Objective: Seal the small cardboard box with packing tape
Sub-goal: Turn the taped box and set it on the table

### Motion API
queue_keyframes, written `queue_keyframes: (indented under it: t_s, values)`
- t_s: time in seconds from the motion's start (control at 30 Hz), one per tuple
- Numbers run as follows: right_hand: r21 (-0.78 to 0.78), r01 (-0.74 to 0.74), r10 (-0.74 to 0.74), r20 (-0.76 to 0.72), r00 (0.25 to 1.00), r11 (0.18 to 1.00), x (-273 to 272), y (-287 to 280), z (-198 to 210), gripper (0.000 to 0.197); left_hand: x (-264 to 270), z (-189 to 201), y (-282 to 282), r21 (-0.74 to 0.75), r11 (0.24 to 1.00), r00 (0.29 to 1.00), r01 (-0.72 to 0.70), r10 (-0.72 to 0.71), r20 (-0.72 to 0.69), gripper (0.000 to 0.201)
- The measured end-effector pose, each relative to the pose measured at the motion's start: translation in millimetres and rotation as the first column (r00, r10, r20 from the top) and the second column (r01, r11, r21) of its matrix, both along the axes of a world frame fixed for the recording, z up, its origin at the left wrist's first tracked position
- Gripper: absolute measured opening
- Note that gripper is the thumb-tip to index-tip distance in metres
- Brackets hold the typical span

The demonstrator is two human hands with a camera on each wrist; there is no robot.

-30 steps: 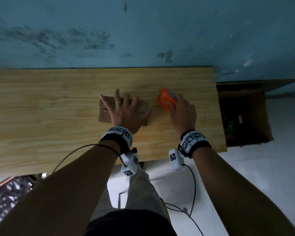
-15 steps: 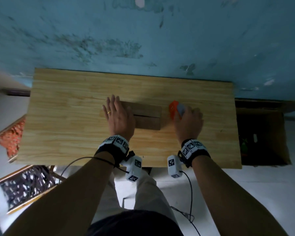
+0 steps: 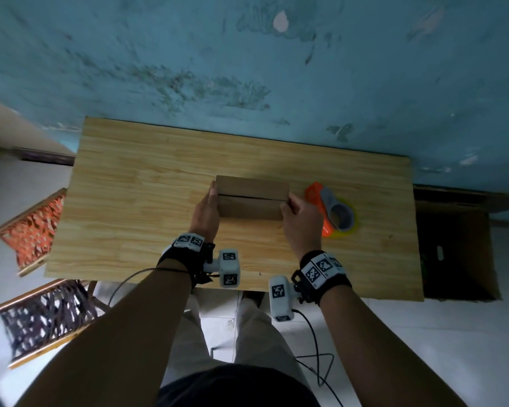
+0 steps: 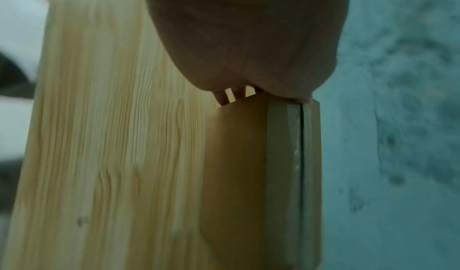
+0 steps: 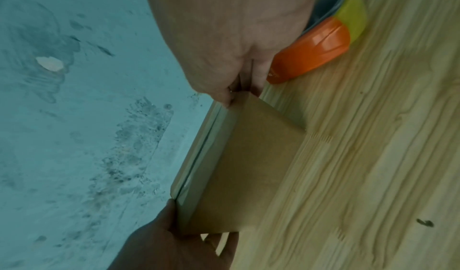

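Nearest, the left hand [image 3: 207, 213] lies flat against the box's left end, fingers straight. The right hand [image 3: 299, 219] curls its fingers round the right end, thumb on top. Together they clamp the small cardboard box [image 3: 252, 201] mid-bench [image 3: 135, 207], probably squaring it so the flaps meet (a glossy strip seems to run along the seam, though it is hard to tell). Just right of it lies the orange tape dispenser [image 3: 329, 211], untouched, near the right hand. Beyond the bench edge sits a big open carton [image 3: 456, 251]; nothing blocks the reach.
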State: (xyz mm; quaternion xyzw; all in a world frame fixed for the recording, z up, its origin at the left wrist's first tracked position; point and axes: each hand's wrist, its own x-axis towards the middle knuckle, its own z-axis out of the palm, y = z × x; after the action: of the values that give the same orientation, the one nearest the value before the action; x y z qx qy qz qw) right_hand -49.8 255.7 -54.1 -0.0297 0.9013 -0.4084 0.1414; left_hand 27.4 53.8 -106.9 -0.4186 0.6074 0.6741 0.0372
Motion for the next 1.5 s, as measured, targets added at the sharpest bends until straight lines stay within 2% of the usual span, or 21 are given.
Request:
queue_keyframes:
  t_s: [0.03, 0.1, 0.17, 0.23, 0.3, 0.37, 0.43, 0.47, 0.57, 0.63, 0.73, 0.97, 1.23, 1.4, 1.5]
  values:
    - [0.011, 0.01, -0.01, -0.004, 1.0, 1.0, 1, -1, -2, 0.042, -1, -2, 1, 0.101, 0.995, 1.0, -0.023, 0.023, 0.002, 0.08]
    - [0.019, 0.024, -0.024, -0.011, 1.0, 1.0, 2, -1, -5, 0.044, -4, 7, 7, 0.214, 0.973, 0.996, -0.084, 0.086, 0.0, 0.063]
    - [0.026, 0.026, -0.026, -0.02, 0.999, 0.999, 2, -1, -4, 0.043, -7, 18, 13, 0.272, 0.949, 0.986, -0.157, 0.164, -0.005, 0.057]
    - [0.05, 0.028, -0.025, -0.046, 0.999, 0.998, -1, -3, -5, 0.043, -7, 24, 14, 0.271, 0.954, 0.99, -0.126, 0.137, -0.02, 0.055]
    - [0.058, 0.037, -0.034, -0.064, 0.997, 0.998, -4, -7, -4, 0.042, -8, 21, 10, 0.191, 0.98, 0.998, -0.049, 0.055, -0.023, 0.059]
    - [0.039, 0.046, -0.044, -0.053, 0.998, 0.998, -7, -12, -2, 0.043, -11, 18, 6, -0.063, 0.995, 0.994, 0.074, -0.069, 0.087, 0.06]
    - [0.006, 0.051, -0.05, -0.028, 0.998, 0.999, -9, -17, -1, 0.043, -13, 23, 5, -0.331, 0.942, 0.983, 0.05, 0.012, 0.182, 0.057]
    - [0.003, 0.053, -0.053, -0.026, 0.998, 0.999, -9, -20, -1, 0.043, -12, 25, 5, -0.409, 0.912, 0.983, -0.015, 0.087, 0.159, 0.056]
    - [0.021, 0.091, -0.09, -0.049, 0.995, 0.996, -8, -28, -2, 0.036, -7, 32, -1, -0.52, 0.84, 0.978, -0.153, 0.205, 0.044, 0.045]
    - [0.044, 0.097, -0.096, -0.041, 0.995, 0.994, -9, -32, -2, 0.027, -2, 33, -7, -0.511, 0.842, 0.983, -0.175, 0.181, -0.037, 0.039]
    - [0.066, 0.113, -0.112, -0.027, 0.993, 0.991, -17, -41, -1, 0.025, 1, 32, -17, -0.51, 0.854, 0.994, -0.106, 0.082, -0.069, 0.035]
    - [0.024, 0.198, -0.199, 0.031, 0.98, 0.98, -43, -59, -1, 0.03, -22, 32, -34, -0.406, 0.894, 0.98, -0.19, 0.197, -0.026, 0.029]
    - [0.036, 0.222, -0.223, 0.041, 0.974, 0.974, -44, -59, -1, 0.029, -21, 36, -34, -0.384, 0.909, 0.978, -0.16, 0.199, 0.066, 0.028]
    - [0.051, 0.232, -0.236, 0.076, 0.969, 0.971, -44, -59, 7, 0.03, -22, 43, -39, -0.408, 0.911, 0.98, -0.06, 0.132, 0.15, 0.03]
    - [0.053, 0.207, -0.211, 0.103, 0.972, 0.977, -45, -55, 14, 0.032, -24, 50, -44, -0.435, 0.898, 0.971, 0.062, 0.046, 0.234, 0.034]
